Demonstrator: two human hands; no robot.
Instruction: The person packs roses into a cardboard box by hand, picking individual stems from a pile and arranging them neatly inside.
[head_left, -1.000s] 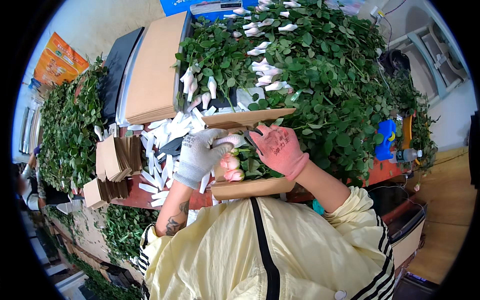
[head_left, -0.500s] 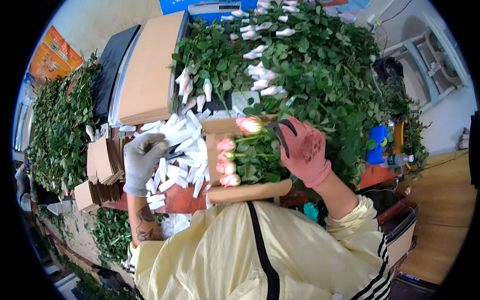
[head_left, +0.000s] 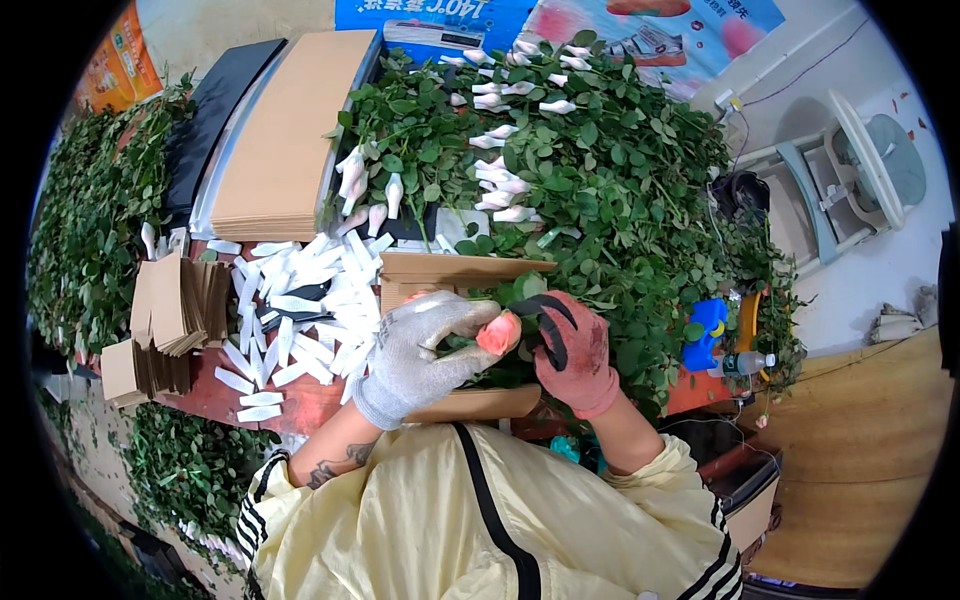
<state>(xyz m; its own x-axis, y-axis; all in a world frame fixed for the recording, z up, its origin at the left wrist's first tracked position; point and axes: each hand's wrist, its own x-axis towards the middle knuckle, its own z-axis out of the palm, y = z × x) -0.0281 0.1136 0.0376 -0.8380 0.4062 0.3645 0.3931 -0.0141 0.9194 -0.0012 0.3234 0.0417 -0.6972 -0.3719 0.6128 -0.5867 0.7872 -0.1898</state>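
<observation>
A pink rose is held between my two hands, its bloom toward the left. My left hand, in a pale grey glove, has thumb and fingers closed around the bloom. My right hand, in a red and black glove, is closed just behind the bloom, where the stem is mostly hidden by the fingers. Below both hands lies an open cardboard wrap with green rose leaves inside. My left hand covers most of the other blooms in it.
White foam-like sleeves are heaped left of the wrap, beside stacked cardboard pieces. Behind them stand large cardboard sheets. Leafy roses with white-sleeved heads fill the back and right. A blue tool and bottle sit at right.
My left hand has moved right from the white sleeves to the rose bloom over the wrap. My right hand remains near the wrap's right side. The view has shifted slightly.
</observation>
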